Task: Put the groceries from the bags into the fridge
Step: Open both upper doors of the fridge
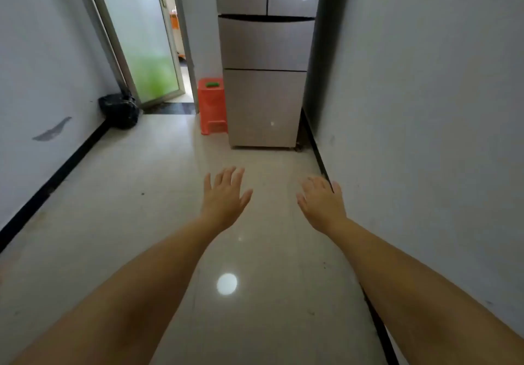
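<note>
Your left hand (225, 197): stretched out palm down, fingers spread, holding and touching nothing.
Your right hand (321, 201): stretched out alongside it, fingers straight and loose, holding nothing.
Floor: glossy pale tiled floor (158, 223) of a narrow corridor between white walls.
Left corner: crumpled black plastic bag (119, 109) beside a frosted glass door (139, 33).
Stool: orange plastic stool (212, 104) carrying a small green object (212, 84).
Fridge: tall silver multi-door fridge (266, 81) ahead, all doors shut, just right of the stool.

Home hallway: fridge (265, 61), tiled floor (158, 183).
</note>
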`<state>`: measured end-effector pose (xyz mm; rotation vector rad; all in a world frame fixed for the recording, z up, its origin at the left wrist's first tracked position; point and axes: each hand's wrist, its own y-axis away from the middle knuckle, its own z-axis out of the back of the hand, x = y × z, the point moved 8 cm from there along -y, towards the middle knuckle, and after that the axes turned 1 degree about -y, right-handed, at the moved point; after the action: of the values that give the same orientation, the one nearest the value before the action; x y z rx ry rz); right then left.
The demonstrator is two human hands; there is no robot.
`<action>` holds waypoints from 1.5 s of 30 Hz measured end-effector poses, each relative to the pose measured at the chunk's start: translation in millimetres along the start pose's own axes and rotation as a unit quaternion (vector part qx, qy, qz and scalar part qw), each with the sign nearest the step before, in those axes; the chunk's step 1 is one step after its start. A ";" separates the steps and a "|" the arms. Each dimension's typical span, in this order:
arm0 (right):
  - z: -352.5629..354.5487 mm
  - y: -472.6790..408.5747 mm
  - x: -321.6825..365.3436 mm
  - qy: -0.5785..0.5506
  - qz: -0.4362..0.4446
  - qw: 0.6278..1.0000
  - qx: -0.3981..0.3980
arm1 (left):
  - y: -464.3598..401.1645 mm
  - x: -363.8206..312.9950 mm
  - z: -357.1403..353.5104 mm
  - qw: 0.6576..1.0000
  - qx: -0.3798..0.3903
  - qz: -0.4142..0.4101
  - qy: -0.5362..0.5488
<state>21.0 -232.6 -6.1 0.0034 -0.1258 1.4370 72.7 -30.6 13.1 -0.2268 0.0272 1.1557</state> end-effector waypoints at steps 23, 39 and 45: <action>-13.4 -440.0 -118.3 -0.031 0.003 0.999 0.019 | -429.7 45.4 -51.6 0.996 -0.032 0.069 0.039; 3.3 -794.4 -158.8 -0.034 -0.081 0.996 -0.016 | -816.6 93.6 -76.4 0.995 -0.017 -0.004 0.102; 9.5 -923.9 -207.8 -0.026 -0.089 0.995 -0.043 | -958.6 82.2 -95.9 0.993 -0.021 -0.026 0.113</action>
<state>906.6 -562.9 52.8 -0.0188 -0.2242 1.2537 986.6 -341.9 65.1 -0.3922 0.1952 1.0743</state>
